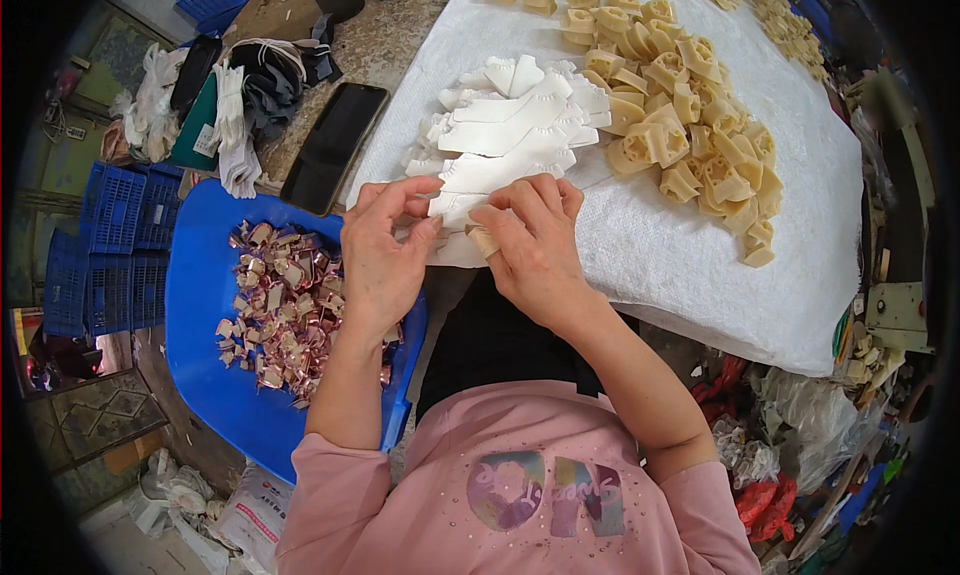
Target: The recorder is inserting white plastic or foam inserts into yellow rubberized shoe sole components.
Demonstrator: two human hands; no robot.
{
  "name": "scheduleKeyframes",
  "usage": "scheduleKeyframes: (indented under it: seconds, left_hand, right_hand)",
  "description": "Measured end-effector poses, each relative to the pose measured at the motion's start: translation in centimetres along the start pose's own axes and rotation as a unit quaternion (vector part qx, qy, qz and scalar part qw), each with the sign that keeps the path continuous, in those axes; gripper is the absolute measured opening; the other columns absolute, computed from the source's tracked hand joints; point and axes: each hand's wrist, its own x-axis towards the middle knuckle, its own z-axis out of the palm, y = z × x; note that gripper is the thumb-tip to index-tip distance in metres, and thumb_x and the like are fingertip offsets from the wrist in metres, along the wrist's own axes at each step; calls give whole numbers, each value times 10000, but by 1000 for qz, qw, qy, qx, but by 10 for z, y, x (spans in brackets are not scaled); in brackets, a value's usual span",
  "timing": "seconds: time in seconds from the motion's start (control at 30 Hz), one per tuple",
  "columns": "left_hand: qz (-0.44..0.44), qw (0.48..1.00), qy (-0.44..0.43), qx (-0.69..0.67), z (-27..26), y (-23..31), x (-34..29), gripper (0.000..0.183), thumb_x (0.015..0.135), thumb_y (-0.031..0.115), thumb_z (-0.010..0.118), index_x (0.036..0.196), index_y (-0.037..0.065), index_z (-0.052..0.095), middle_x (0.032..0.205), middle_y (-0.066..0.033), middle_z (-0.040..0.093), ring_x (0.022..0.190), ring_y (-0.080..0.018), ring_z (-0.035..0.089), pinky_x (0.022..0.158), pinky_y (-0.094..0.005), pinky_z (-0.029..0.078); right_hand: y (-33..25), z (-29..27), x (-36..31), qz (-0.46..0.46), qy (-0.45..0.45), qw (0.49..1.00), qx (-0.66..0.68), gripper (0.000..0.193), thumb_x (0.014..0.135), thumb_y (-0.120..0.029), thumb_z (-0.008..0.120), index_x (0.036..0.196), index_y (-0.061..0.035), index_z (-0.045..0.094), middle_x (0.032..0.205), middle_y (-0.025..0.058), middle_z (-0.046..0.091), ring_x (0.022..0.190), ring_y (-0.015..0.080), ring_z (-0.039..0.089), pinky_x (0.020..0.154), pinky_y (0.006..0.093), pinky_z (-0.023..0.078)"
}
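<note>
My left hand (383, 250) is curled at the near edge of a pile of white flat pieces (520, 125), its fingertips pinching the side of one white piece (455, 207). My right hand (535, 245) is bent over the other side of that same piece, the thumb near its edge. Tucked in the right fingers is a small beige curled piece (483, 240). The white pieces overlap and have notched edges. To their right lies a heap of beige curled pieces (700, 125). All of these rest on a white woven cover (730, 285).
A blue tub (200, 325) on the left holds many shiny pinkish pieces (285, 305). A dark phone (335, 147) lies beside the cover, with gloves (232, 125) behind it. Blue crates (115, 215) stand far left. Plastic bags (810, 415) lie at lower right.
</note>
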Motion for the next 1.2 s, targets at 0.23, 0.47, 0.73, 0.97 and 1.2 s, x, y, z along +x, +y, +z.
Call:
scheduleKeyframes:
  seconds: [0.23, 0.47, 0.73, 0.97, 1.2]
  left_hand:
    - [-57, 972, -32, -226, 4, 9, 0, 236, 807, -37, 615, 1040, 5, 620, 878, -20, 531, 787, -81, 544, 738, -207, 468]
    - [-44, 974, -25, -223, 6, 8, -2, 200, 850, -7, 590, 1049, -17, 612, 912, -22, 518, 795, -76, 528, 744, -202, 460]
    - [-30, 967, -13, -253, 13, 7, -3, 210, 883, 18, 562, 1091, -5, 577, 868, -13, 538, 752, -68, 520, 707, -204, 468]
    - [-26, 963, -26, -267, 18, 7, -7, 202, 896, 40, 558, 1094, 1, 549, 865, -6, 542, 768, -62, 504, 680, -191, 426]
    - [27, 981, -15, -192, 21, 2, -6, 228, 897, 75, 574, 1110, 8, 529, 895, -2, 532, 813, -60, 495, 718, -195, 423]
  right_hand:
    - [-10, -5, 3, 7, 16, 1000, 9, 275, 603, -31, 642, 871, -76, 597, 844, 40, 527, 869, 221, 489, 819, 403, 299]
    - [-14, -8, 12, -5, 18, 1000, -17, 196, 643, -56, 630, 836, -76, 603, 804, 37, 521, 848, 216, 492, 820, 402, 303]
    - [-12, -7, 12, 21, -15, 1000, 11, 151, 682, -59, 627, 831, -71, 606, 812, 53, 535, 878, 227, 476, 833, 404, 302]
    - [-9, -14, 13, 46, -45, 997, 39, 181, 650, -29, 628, 823, -50, 579, 811, 79, 537, 878, 252, 482, 821, 408, 310]
    - [-7, -18, 14, 53, -80, 993, 64, 189, 642, -26, 617, 824, -37, 568, 808, 99, 541, 875, 278, 493, 810, 420, 328]
